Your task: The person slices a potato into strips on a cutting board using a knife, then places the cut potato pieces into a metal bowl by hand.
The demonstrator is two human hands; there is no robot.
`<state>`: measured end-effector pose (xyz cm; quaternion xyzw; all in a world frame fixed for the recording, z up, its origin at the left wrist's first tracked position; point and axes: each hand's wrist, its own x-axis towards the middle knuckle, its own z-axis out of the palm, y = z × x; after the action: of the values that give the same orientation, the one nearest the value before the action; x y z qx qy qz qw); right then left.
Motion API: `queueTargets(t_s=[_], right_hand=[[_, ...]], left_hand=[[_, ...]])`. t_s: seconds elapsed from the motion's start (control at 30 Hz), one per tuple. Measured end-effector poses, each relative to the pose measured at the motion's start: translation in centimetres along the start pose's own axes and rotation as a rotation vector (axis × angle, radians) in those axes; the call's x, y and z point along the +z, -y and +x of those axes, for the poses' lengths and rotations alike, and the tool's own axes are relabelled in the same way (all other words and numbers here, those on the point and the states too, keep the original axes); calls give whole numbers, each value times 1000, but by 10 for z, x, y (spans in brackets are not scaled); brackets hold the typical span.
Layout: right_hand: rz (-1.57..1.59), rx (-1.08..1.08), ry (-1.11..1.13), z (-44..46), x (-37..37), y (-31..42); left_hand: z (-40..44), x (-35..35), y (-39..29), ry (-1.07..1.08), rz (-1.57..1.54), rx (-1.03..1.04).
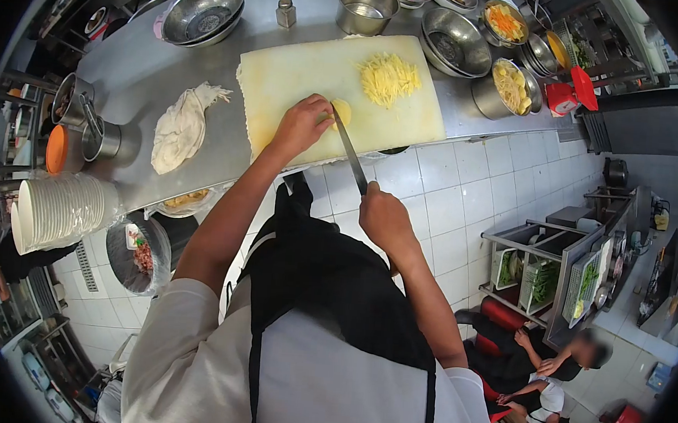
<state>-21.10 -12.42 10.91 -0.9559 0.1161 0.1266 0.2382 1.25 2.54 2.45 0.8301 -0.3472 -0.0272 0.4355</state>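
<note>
My right hand point(386, 217) is closed around the handle of a kitchen knife point(349, 148), its blade pointing up and to the left. The tip end of the blade lies beside a pale yellow piece point(341, 113), which looks like sliced potato. My left hand point(304, 123) rests on the white cutting board point(286, 74) with its fingers bent together at the left side of that piece. Whatever lies under those fingertips is partly hidden. A pile of thin yellow shreds point(389, 79) sits on the board's right half.
Metal bowls point(455, 43), a steel pot point(366, 9) and a pot of yellow slices point(511, 86) stand around the board. A crumpled cloth point(181, 128) lies to the left, near stacked plates point(68, 208). Two people sit at lower right.
</note>
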Motion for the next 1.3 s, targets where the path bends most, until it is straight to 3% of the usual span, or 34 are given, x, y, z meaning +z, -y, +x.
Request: queueTargets(t_s=[0.53,0.93,1.3], right_hand=[[-110,-7,-17,34,34,-5],[-87,50,108,-27,-4,-6],[-16,-2,-38,-22,-12,-2]], left_hand=[[2,0,0,11,86,84],[4,-2,-2,44,78,22],[3,0,1,21,64,14]])
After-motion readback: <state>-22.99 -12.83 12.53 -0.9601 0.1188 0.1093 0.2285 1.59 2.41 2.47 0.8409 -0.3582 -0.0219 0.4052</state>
